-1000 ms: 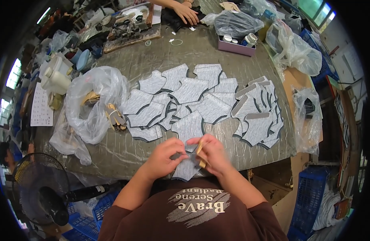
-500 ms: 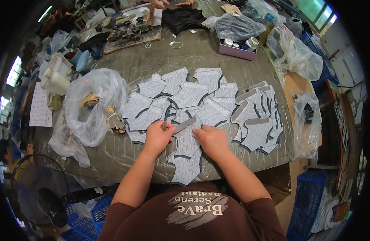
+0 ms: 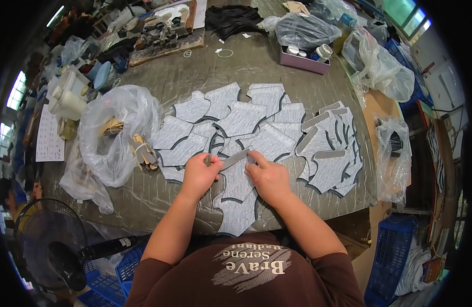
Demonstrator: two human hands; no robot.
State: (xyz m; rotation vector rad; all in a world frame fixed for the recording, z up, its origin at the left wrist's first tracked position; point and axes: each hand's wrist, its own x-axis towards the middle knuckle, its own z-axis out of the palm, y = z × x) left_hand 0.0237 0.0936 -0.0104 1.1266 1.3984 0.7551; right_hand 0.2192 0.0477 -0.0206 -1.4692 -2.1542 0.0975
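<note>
A light-grey speckled cut piece with dark edging (image 3: 238, 183) lies in front of me, overlapping a second such piece (image 3: 235, 217) at the table's near edge. Across its top slants a narrow darker grey strip (image 3: 235, 159). My left hand (image 3: 199, 174) is closed around a small bundle of strips (image 3: 208, 160), with its fingertips at the strip's left end. My right hand (image 3: 269, 179) grips the piece's right side, its index finger stretched onto the strip's upper right end. Undersides of both hands are hidden.
Loose grey pieces (image 3: 241, 118) are heaped beyond my hands. Pieces bearing strips (image 3: 330, 166) overlap at the right. A banded bundle of strips (image 3: 143, 152) and a clear plastic bag (image 3: 105, 158) sit left. A fan (image 3: 51, 240) stands at the lower left.
My right index finger has stretched out onto the strip's upper right end. My left hand has hardly moved. The other person's hands at the far edge have gone from view.
</note>
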